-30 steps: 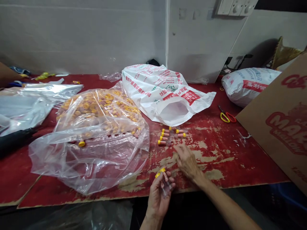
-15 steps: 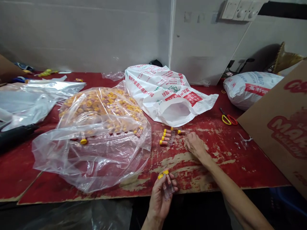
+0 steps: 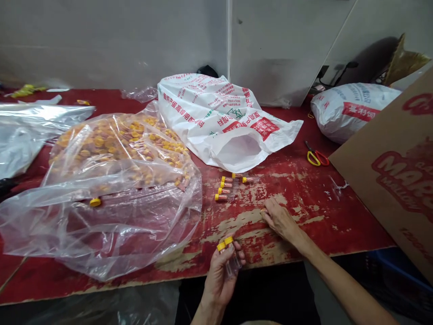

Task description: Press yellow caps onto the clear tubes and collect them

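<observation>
My left hand (image 3: 221, 273) is closed around two clear tubes (image 3: 233, 262) with yellow caps, held upright at the table's front edge. The caps stick up above my thumb. My right hand (image 3: 279, 219) hovers low over or rests on the worn red table top, fingers bent and pressed together; whatever they hold, if anything, is hidden. Left of and beyond it lie several yellow-capped tubes (image 3: 223, 191) with small pinkish bits inside, most of them in a short row. A large clear plastic bag (image 3: 135, 153) full of such tubes lies at the left.
A white printed sack (image 3: 216, 113) lies behind the tubes, its mouth facing me. Scissors (image 3: 316, 157) with yellow and red handles sit at the right, beside a cardboard box (image 3: 399, 171). Another filled sack (image 3: 355, 108) stands behind the box. Silvery film (image 3: 37, 122) covers the far left.
My right hand has drawn back from the loose tubes toward me. My left hand still grips the two tubes, now more upright. The whole view has shifted slightly.
</observation>
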A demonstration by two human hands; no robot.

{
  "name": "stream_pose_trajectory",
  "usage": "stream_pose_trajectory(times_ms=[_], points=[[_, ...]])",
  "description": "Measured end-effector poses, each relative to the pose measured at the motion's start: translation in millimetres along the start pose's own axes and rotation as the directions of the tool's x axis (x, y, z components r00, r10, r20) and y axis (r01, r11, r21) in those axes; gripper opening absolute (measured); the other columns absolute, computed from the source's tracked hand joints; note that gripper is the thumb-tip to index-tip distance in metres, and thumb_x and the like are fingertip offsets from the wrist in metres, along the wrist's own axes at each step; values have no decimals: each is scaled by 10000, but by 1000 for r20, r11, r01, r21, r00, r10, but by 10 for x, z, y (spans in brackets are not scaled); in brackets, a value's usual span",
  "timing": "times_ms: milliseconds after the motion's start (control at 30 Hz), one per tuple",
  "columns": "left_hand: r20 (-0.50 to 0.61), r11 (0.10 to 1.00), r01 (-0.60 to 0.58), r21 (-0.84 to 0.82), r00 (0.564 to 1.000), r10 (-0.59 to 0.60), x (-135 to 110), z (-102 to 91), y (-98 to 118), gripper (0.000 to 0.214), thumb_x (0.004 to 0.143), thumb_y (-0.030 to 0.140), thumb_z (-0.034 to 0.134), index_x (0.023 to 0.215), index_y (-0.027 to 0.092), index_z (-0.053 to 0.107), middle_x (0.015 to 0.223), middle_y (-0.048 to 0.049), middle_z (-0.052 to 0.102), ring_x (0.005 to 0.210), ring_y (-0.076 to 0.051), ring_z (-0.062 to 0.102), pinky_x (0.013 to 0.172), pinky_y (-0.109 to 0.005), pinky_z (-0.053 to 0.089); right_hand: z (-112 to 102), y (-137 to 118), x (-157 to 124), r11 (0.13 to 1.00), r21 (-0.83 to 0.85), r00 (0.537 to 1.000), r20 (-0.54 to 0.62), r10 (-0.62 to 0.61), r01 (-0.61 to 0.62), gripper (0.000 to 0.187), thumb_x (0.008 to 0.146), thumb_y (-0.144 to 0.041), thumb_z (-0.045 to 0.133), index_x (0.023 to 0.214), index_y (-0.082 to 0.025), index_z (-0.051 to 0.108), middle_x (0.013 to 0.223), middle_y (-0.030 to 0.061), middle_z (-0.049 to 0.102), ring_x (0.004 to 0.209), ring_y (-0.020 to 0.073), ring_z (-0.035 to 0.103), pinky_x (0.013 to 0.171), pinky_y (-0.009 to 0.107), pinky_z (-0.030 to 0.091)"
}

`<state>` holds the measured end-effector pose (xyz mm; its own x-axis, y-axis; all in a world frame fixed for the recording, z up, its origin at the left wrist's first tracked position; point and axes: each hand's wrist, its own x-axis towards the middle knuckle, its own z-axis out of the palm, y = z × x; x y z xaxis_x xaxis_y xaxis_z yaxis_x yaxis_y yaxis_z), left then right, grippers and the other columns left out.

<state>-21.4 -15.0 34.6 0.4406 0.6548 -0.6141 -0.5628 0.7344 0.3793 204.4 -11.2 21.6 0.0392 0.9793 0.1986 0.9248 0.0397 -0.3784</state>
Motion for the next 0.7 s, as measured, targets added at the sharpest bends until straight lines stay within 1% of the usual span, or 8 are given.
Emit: stream_pose_trajectory(times_ms=[133,267,367,467,533,600,667,700], points=[[2,1000,28,-7,1000,-28,34,57,-39,318,538,132,802,823,132,660,683,-38,672,589,-170,635,568,-273,527,-7,38,10,997,73,1000,-18,0,2,82,808,-133,405,795,-213,421,777,39,483,675,176,476,618,273,407],[30,996,47,-73,999,-45,21,47,-72,224,584,89,746,799,120,691,762,-81,708,765,-234,678,702,-342,556,-13,16,7,996,89,997,-65,33,-28,77,841,-177,392,791,-205,445,758,38,495,658,177,488,607,282,424],[63,987,62,-148,997,-54,-10,8,-59,163,671,72,669,825,115,697,956,-128,716,979,-283,648,862,-428,523,33,-211,-90,969,233,981,-150,125,-88,111,897,-236,401,880,-194,502,824,48,550,728,178,538,656,282,454],[93,967,65,-245,995,-44,-21,-23,-22,201,745,70,613,913,150,688,1068,-122,695,1073,-289,610,926,-474,484,102,-625,-271,876,476,957,-209,203,-82,123,925,-274,437,981,-212,527,940,55,590,853,178,568,726,278,474],[91,954,43,-296,996,-17,-8,-40,0,249,768,62,592,976,176,673,1015,-103,710,984,-247,652,877,-424,515,134,-876,-372,859,512,974,-201,100,17,147,938,-252,425,1037,-221,529,1009,65,601,934,183,563,797,304,465],[62,950,15,-311,998,4,8,-59,12,300,770,44,586,1024,187,656,905,-78,722,833,-192,682,780,-345,548,151,-994,-395,876,448,981,-153,-123,180,179,940,-244,421,1071,-228,541,1053,64,612,991,199,545,878,364,423],[38,955,2,-298,999,9,10,-77,16,360,751,21,596,1065,190,639,851,-66,719,735,-180,682,693,-323,559,156,-932,-305,875,362,947,-127,-294,320,205,936,-259,404,1058,-230,567,1048,53,624,1002,212,533,917,407,380],[34,960,-1,-280,999,11,3,-85,17,388,738,13,607,1082,191,630,845,-66,717,709,-188,682,661,-332,562,155,-840,-214,887,320,943,-143,-300,331,227,936,-261,383,1049,-224,576,1050,56,623,1012,214,525,925,412,369]])
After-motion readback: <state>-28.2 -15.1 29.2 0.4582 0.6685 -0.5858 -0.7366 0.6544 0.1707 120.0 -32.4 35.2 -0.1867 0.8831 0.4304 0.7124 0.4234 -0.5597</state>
